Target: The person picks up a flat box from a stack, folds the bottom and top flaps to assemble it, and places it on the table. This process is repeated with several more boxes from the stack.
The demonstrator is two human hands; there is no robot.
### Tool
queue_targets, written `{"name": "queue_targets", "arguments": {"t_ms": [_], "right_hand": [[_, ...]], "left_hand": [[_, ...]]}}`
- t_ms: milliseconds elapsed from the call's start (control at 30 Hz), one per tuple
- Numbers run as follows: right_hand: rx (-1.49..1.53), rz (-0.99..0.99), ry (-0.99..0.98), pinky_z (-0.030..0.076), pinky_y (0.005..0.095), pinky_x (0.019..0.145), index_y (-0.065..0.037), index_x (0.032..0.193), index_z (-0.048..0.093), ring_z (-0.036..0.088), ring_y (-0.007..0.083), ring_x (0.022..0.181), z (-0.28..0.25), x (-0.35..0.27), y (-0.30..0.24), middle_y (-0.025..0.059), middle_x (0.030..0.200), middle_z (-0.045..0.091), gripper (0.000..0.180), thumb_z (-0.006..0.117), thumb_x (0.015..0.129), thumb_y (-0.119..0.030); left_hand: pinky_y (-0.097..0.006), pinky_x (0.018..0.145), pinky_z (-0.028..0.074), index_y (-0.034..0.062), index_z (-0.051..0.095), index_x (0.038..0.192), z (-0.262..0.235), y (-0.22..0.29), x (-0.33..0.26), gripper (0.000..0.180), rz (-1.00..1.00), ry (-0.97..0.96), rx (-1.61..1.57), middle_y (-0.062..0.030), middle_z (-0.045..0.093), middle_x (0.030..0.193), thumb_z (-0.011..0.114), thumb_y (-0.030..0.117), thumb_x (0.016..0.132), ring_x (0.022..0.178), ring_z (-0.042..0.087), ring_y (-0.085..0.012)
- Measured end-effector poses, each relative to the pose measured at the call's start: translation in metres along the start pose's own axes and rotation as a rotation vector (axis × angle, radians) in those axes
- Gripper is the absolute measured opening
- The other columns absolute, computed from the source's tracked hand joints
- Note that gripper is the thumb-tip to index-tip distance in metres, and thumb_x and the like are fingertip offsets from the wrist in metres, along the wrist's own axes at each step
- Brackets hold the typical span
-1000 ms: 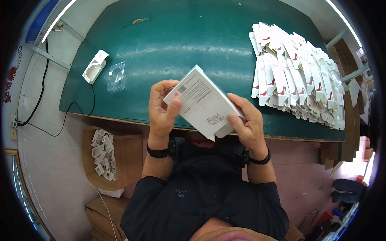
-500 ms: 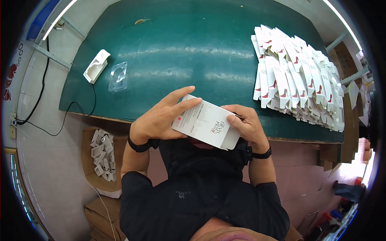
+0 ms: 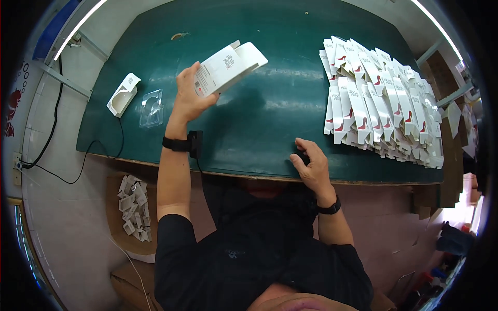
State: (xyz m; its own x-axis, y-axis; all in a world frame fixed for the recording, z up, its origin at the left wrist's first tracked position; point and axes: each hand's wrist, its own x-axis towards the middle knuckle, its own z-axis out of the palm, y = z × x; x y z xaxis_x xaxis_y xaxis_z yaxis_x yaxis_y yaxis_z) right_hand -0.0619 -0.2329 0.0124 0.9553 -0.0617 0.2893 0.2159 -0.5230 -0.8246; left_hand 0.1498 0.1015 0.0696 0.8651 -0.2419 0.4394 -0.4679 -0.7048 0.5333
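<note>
My left hand (image 3: 193, 96) grips a white carton (image 3: 226, 70) by its lower left end, thumb on one side and fingers on the other. The carton is held out over the table, tilted up to the right, with flaps standing out at its far right end. Over the table's front edge, my right hand (image 3: 312, 166) holds nothing, its fingers loosely bent and the thumb apart. Left of my left hand lie a clear plastic tray (image 3: 151, 109) and a white box insert (image 3: 123, 95) with a hollow in it.
A big heap of flat white cartons (image 3: 373, 98) with red shoe prints covers the right of the green table (image 3: 270, 135). Below the table's left edge, a cardboard box (image 3: 116, 207) holds several white inserts. A black cable (image 3: 122, 137) hangs over the left edge.
My left hand has carried the carton forward and up, away from my body. My right hand has let go of the carton and lies slightly lower, apart from it.
</note>
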Motion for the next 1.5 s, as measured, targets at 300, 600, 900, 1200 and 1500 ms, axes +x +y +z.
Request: {"name": "queue_targets", "arguments": {"t_ms": [300, 600, 900, 1200, 1500], "right_hand": [[-0.019, -0.083, 0.04, 0.055, 0.0386, 0.083, 0.0, 0.116, 0.069, 0.069, 0.0322, 0.094, 0.001, 0.003, -0.001, 0.0161, 0.106, 0.071, 0.036, 0.078, 0.084, -0.012], [-0.007, -0.11, 0.031, 0.056, 0.0363, 0.084, 0.001, 0.115, 0.069, 0.07, 0.0284, 0.093, -0.002, 0.007, 0.002, 0.015, 0.105, 0.072, 0.033, 0.078, 0.085, -0.009], [0.024, -0.076, 0.051, 0.055, 0.0409, 0.081, 0.0, 0.112, 0.07, 0.069, 0.0345, 0.094, -0.007, 0.007, 0.008, 0.0154, 0.105, 0.073, 0.032, 0.079, 0.085, -0.015], [0.102, -0.108, 0.049, 0.055, 0.0376, 0.08, -0.001, 0.113, 0.07, 0.069, 0.0287, 0.088, -0.003, 0.009, 0.012, 0.0127, 0.098, 0.072, 0.032, 0.079, 0.086, -0.014], [0.225, -0.062, 0.044, 0.056, 0.0342, 0.077, 0.0, 0.112, 0.071, 0.07, 0.0244, 0.089, -0.037, -0.001, 0.003, 0.0114, 0.099, 0.072, 0.027, 0.078, 0.088, -0.011]], "left_hand": [[-0.044, 0.112, 0.042, -0.0034, 0.04, 0.15, 0.063, -0.054, 0.059, 0.11, -0.403, 0.107, 0.064, -0.0266, 0.042, 0.146, 0.088, 0.051, 0.066, 0.137, 0.042, -0.0401], [-0.045, 0.111, 0.044, -0.0017, 0.039, 0.15, 0.087, -0.073, 0.092, 0.114, -0.536, 0.088, 0.2, -0.0277, 0.047, 0.141, 0.085, 0.059, 0.065, 0.137, 0.042, -0.0413], [-0.053, 0.113, 0.039, 0.0044, 0.034, 0.155, 0.102, -0.072, 0.116, 0.121, -0.634, 0.077, 0.27, -0.0278, 0.038, 0.15, 0.084, 0.068, 0.065, 0.14, 0.038, -0.045], [-0.055, 0.12, 0.028, 0.0063, 0.03, 0.159, 0.117, -0.114, 0.107, 0.126, -0.526, 0.221, 0.276, -0.0273, 0.028, 0.16, 0.08, 0.077, 0.067, 0.15, 0.023, -0.0458], [-0.049, 0.122, 0.025, 0.0061, 0.035, 0.158, 0.091, 0.0, 0.041, 0.09, -0.305, 0.12, -0.35, -0.0228, 0.027, 0.163, 0.079, 0.044, 0.089, 0.15, 0.028, -0.039]]}}
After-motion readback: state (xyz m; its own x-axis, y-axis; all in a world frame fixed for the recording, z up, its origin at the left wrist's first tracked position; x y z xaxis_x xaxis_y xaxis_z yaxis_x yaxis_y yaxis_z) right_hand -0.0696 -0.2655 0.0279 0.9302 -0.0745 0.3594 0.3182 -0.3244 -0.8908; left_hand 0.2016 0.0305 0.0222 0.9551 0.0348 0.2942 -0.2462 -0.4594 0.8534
